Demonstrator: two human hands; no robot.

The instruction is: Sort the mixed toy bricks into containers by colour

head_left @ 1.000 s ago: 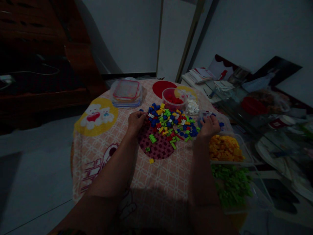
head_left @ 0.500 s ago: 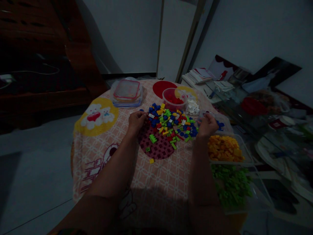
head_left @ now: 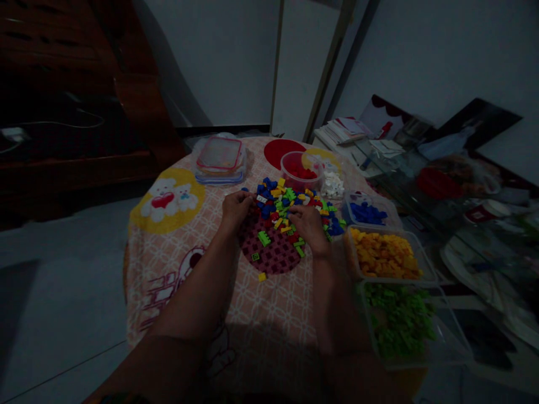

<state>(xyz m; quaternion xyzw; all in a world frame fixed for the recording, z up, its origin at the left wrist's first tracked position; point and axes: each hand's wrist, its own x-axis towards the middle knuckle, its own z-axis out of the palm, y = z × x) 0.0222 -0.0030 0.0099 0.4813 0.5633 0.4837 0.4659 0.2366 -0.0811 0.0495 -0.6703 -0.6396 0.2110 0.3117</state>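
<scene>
A mixed pile of toy building bricks (head_left: 280,205) in blue, green, yellow, red and white lies on the patterned tablecloth (head_left: 269,314). My left hand (head_left: 236,210) rests at the pile's left edge with its fingers pressed together. A small blue piece shows just beyond those fingers; whether they grip it is unclear. My right hand (head_left: 309,225) reaches over the right part of the pile, thumb and fingers closed at the bricks. What is between its fingertips is too small to make out. Nearer me lie a loose green brick (head_left: 264,238) and a yellow brick (head_left: 262,277).
Along the right stand clear boxes of blue bricks (head_left: 367,213), yellow bricks (head_left: 385,255) and green bricks (head_left: 400,320). Behind the pile are a round tub (head_left: 289,178) with red bricks and a heap of white bricks (head_left: 333,185). Lidded containers (head_left: 219,160) are stacked at the back left.
My right hand has moved left from above the blue-brick box to the pile, leaving that box in full view. My left hand has stayed put.
</scene>
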